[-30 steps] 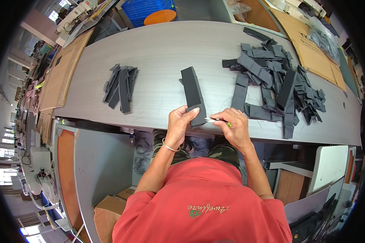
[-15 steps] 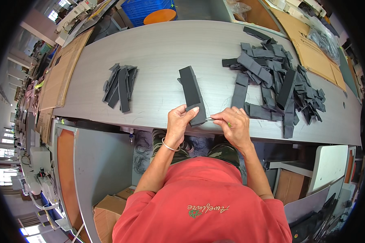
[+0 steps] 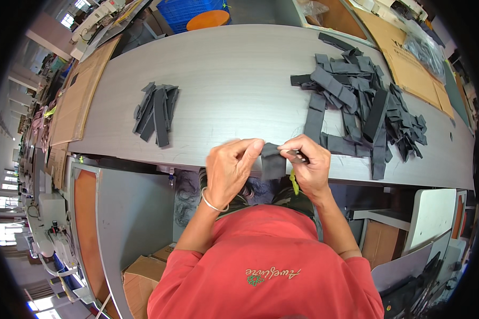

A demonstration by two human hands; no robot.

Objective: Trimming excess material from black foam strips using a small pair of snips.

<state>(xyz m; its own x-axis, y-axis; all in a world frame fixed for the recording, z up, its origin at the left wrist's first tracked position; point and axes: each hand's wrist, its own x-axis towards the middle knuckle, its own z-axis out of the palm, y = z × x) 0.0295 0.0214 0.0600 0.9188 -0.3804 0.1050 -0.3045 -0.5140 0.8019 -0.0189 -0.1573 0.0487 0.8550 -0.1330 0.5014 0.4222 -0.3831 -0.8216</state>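
Note:
A dark grey fabric strip (image 3: 273,162) hangs between my hands at the table's near edge, its lower end dropping past the edge. My left hand (image 3: 230,169) is closed, thumb and fingertips pinching the strip's upper left corner. My right hand (image 3: 310,164) is closed at its upper right corner. In that palm also sits a small dark tool (image 3: 299,156), mostly covered by the fingers, so its kind is unclear. A yellow-green tag (image 3: 294,182) dangles below the right hand. How far the strip is folded or turned cannot be seen.
A large heap of similar dark strips (image 3: 351,95) covers the table's right side. To the left lies a smaller pile of strips (image 3: 158,114). Cardboard sheets (image 3: 85,90) flank the grey table (image 3: 213,69). Behind it stand an orange round stool (image 3: 207,20) and a blue crate (image 3: 183,11).
Both hands have come up closer together. The strip, which lay lengthwise away from me on the table, now hangs down between them. The thin metal tip at my right fingers no longer shows.

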